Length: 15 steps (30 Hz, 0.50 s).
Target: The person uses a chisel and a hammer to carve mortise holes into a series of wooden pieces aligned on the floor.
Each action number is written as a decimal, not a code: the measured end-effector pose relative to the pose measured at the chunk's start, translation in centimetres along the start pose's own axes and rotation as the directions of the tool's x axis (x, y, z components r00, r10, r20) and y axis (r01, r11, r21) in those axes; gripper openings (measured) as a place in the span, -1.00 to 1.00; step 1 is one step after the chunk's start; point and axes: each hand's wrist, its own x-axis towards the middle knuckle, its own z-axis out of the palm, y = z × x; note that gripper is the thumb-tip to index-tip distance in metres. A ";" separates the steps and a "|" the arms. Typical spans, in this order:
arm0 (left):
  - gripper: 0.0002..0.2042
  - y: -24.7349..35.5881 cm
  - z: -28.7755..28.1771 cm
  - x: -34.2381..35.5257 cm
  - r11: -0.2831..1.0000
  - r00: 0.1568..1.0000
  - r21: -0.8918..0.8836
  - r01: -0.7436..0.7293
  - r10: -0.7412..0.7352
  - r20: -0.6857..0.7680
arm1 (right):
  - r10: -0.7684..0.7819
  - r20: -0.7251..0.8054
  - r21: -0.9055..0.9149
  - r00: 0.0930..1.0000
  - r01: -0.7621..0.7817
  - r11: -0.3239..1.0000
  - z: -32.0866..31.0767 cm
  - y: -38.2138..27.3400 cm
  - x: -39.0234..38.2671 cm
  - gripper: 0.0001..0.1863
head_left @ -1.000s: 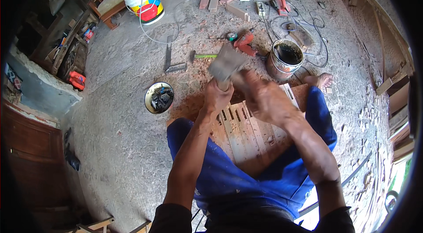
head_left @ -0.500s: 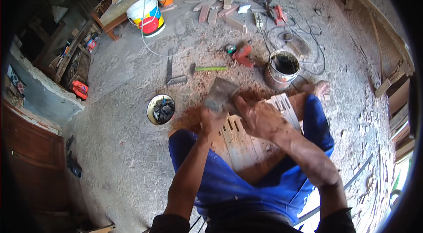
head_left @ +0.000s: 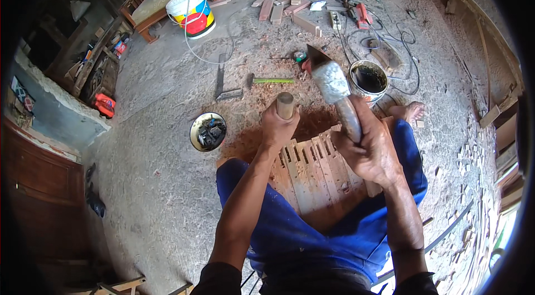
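My left hand is closed around the upright wooden handle of a chisel; its blade is hidden below my fist. In my right hand I grip a hatchet by its pale handle, raised to the right of the chisel. Its head has a bright flat side and a dark pointed edge. Below both hands, pale wooden boards lie side by side between my legs. Several narrow slots are cut near their far ends, and wood chips are scattered on them.
A bowl of dark metal bits stands left. Ahead lie a green-handled hammer and a metal square. Beyond my right hand is a bucket of dark liquid. Cables, a red power tool and wood offcuts lie farther off.
The hatchet has gone from over the chisel up and to the right in my right hand. The chisel's handle top now shows above my left hand. The view has shifted slightly.
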 end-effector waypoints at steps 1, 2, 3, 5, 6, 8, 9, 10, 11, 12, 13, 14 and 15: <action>-0.82 0.0 0.0 -0.3 1.000 0.999 0.014 0.020 -0.020 0.025 | 0.018 0.001 0.014 1.000 -0.018 1.000 -0.1 0.1 -0.3 -0.40; -0.81 -0.3 -0.1 -0.5 0.999 0.999 0.025 0.025 -0.025 0.029 | 0.036 0.002 0.027 0.999 -0.036 0.999 -0.2 0.2 -0.5 -0.40; -0.81 -0.6 0.0 -0.8 0.999 0.999 0.036 0.029 -0.030 0.033 | 0.079 0.031 0.034 0.996 -0.080 0.996 -0.4 0.4 -0.6 -0.39; -0.81 -1.5 0.1 -1.1 0.999 1.000 0.036 0.016 -0.017 0.024 | 0.117 0.064 0.031 0.991 -0.119 0.992 -0.3 0.8 -0.9 -0.39; -0.81 -1.9 0.1 -1.2 1.000 1.000 0.028 -0.002 0.002 0.011 | 0.135 0.081 0.030 0.987 -0.138 0.990 -0.2 1.0 -1.0 -0.39; -0.81 -2.3 0.0 -1.5 0.999 1.000 0.045 -0.030 0.030 -0.001 | 0.071 0.046 0.028 0.996 -0.073 0.997 0.5 1.3 -1.3 -0.41; -0.81 -2.6 -0.2 -1.5 0.997 0.999 0.071 -0.042 0.043 -0.003 | 0.038 0.029 0.027 0.999 -0.039 0.999 0.8 1.3 -1.4 -0.42; -0.80 -2.8 -0.2 -1.9 0.994 0.999 0.095 -0.046 0.047 -0.002 | 0.050 0.052 -0.018 0.997 -0.049 0.999 1.0 1.2 -1.4 -0.42; -0.80 -3.0 -0.1 -2.1 0.997 0.999 0.070 -0.041 0.041 -0.001 | 0.062 0.076 -0.062 0.995 -0.057 0.996 1.2 1.2 -1.3 -0.42; -0.79 -3.2 0.1 -2.3 0.998 0.999 0.045 -0.035 0.035 -0.001 | 0.074 0.100 -0.106 0.992 -0.063 0.992 1.2 1.2 -1.1 -0.42; -0.79 -3.4 -0.1 -1.8 0.998 0.999 0.030 -0.050 0.050 -0.007 | -0.007 0.122 -0.121 0.992 0.021 0.992 1.3 0.8 -0.3 -0.42; -0.79 -3.7 -0.5 -2.0 0.999 0.998 0.021 -0.044 0.045 -0.036 | -0.020 0.136 -0.064 0.990 0.029 0.998 0.8 -0.1 -0.1 -0.42; -0.79 -4.0 -0.9 -2.5 0.999 0.997 0.013 -0.039 0.040 -0.064 | -0.034 0.151 -0.008 0.988 0.036 0.999 0.2 -1.4 -0.2 -0.42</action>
